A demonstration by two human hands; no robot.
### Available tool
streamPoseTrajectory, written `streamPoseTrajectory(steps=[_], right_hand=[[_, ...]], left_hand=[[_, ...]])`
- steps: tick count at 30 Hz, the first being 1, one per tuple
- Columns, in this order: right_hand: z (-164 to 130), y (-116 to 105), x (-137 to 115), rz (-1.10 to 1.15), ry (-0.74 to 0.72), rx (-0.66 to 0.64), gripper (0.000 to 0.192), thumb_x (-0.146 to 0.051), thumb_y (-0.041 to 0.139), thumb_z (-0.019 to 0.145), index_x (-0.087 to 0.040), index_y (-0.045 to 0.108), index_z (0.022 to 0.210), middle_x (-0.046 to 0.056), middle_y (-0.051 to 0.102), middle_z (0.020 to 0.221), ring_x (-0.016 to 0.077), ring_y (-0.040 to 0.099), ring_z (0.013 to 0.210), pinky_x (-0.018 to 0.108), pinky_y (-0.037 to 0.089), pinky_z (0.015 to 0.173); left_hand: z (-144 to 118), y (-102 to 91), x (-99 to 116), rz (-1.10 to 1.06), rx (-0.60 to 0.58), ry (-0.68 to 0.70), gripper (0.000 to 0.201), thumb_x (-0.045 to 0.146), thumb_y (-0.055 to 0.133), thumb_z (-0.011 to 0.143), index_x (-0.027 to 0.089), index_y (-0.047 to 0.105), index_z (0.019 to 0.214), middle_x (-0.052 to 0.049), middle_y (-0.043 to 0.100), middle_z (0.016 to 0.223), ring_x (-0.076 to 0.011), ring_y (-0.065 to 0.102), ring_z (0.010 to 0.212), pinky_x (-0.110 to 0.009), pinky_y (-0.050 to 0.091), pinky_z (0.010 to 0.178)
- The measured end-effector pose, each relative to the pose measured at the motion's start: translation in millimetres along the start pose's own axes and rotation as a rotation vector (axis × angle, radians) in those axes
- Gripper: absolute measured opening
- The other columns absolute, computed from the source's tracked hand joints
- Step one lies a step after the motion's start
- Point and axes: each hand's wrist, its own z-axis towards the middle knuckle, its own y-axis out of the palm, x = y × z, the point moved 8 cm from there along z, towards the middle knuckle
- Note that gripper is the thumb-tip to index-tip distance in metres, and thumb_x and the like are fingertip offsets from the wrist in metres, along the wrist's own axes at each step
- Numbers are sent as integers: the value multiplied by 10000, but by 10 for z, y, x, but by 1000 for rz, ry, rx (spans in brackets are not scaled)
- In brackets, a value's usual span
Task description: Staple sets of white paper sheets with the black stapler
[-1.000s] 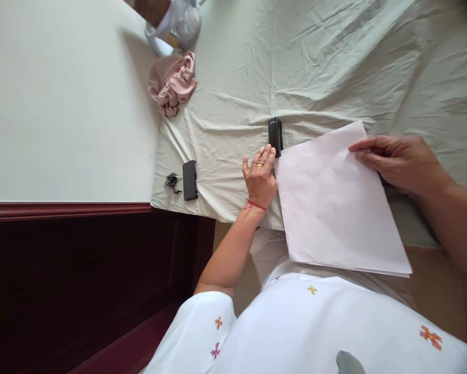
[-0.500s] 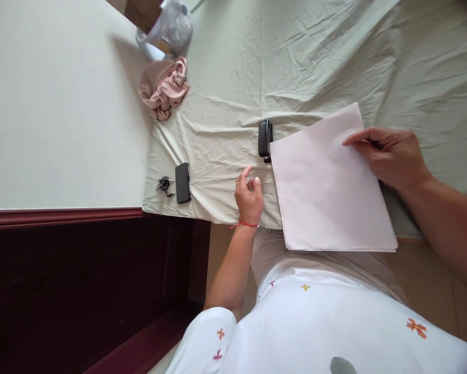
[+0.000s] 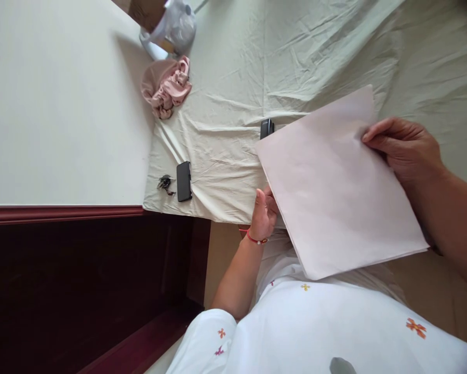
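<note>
Lifted off the bed now, the stack of paper point(image 3: 334, 187) sits higher than it did a moment ago, when it lay flat on the sheet point(image 3: 295, 57). It is tipped, with its far corner up in the air and its near corner over the person's lap. The left hand point(image 3: 265, 213) has left the sheet beside the stapler and come in to the near left edge of the paper. Its thumb sticks up and its fingers go under the edge, so it looks like it pinches the paper there, but the fingers are hidden and I cannot tell for sure. The right hand point(image 3: 407, 150) grips the far right edge, with the thumb on top and the other fingers behind the sheets.

A small black stapler point(image 3: 266, 128) lies on the sheet, and the top left corner of the paper now covers part of it. Further left, near the edge of the bed, there is a black phone point(image 3: 184, 181) with a bunch of keys point(image 3: 164, 183) just beside it. A pink bundle of cloth point(image 3: 166, 86) lies by the wall, and a plastic bag point(image 3: 176, 26) sits behind it.

I think the step in hand is picking up the pages and getting them neat. Both hands would need to hold the edges firmly so no page slips out, and keep the corners lined up. The stapler is near, so the left hand may need to let go to reach it.
</note>
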Motion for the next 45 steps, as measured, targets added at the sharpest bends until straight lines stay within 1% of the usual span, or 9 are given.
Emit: streamPoseTrajectory(steps=[3, 5, 8, 10, 13, 17, 30, 38, 45], right_hand=[[-31, 44, 29, 57, 26, 15, 257, -386, 961, 635, -250, 757, 715, 5, 739, 852, 136, 647, 791, 324, 545, 771], [-30, 122, 41, 62, 32, -57, 327, -449, 962, 651, -270, 786, 861, 2, 730, 836, 140, 643, 740, 317, 534, 697], [-7, 213, 123, 125, 90, -169, 721, -556, 985, 612, -337, 717, 1245, -26, 712, 814, 142, 626, 653, 294, 500, 590], [16, 216, 179, 145, 115, -185, 891, -602, 1005, 567, -350, 650, 1345, -40, 712, 809, 145, 636, 646, 294, 523, 592], [8, 252, 218, 114, 122, -247, 805, -615, 1006, 583, -300, 711, 1262, 6, 772, 910, 200, 731, 799, 347, 619, 711], [-37, 269, 185, 41, 88, -263, 648, -460, 1028, 603, -261, 803, 1178, 43, 821, 1126, 235, 762, 980, 368, 661, 843], [-19, 145, 173, -89, -5, -127, 383, -395, 953, 710, -220, 850, 1035, 65, 818, 1022, 183, 708, 816, 338, 606, 700], [24, 111, 151, -43, 9, -100, 368, -348, 973, 658, -223, 854, 984, 72, 824, 1014, 167, 683, 771, 366, 593, 714], [51, 90, 162, 5, -5, -80, 364, -334, 982, 650, -206, 847, 962, 70, 819, 1013, 160, 695, 791, 356, 603, 747]], left_hand=[[-2, -32, -38, 48, 31, -3, 698, 902, 704, 754, 222, 777, 893, -79, 823, 918, -298, 790, 1042, -418, 647, 911], [23, -138, 3, 126, 107, 63, 528, 740, 829, 775, 218, 779, 841, -50, 816, 861, -265, 781, 985, -400, 644, 907], [97, -295, 68, 144, 196, 155, 467, 659, 862, 792, 213, 818, 923, -45, 830, 905, -226, 773, 964, -365, 635, 896], [158, -377, 63, 114, 236, 179, 488, 660, 878, 767, 208, 827, 944, -47, 837, 932, -202, 770, 923, -337, 630, 850], [222, -441, 3, 128, 282, 195, 463, 621, 912, 738, 199, 822, 904, -32, 838, 918, -165, 744, 823, -300, 617, 772], [229, -439, -64, 175, 295, 229, 420, 574, 903, 774, 203, 818, 950, -26, 828, 934, -164, 732, 852, -285, 600, 786], [248, -515, -59, 133, 314, 262, 420, 645, 746, 903, 227, 701, 896, 13, 725, 853, -135, 672, 808, -250, 544, 779], [271, -489, -39, 73, 299, 281, 430, 610, 813, 841, 249, 756, 1067, -20, 785, 1039, -174, 724, 969, -296, 577, 928], [274, -538, -46, 49, 346, 315, 441, 603, 910, 761, 225, 725, 896, 52, 694, 782, -87, 617, 725, -222, 527, 777]])
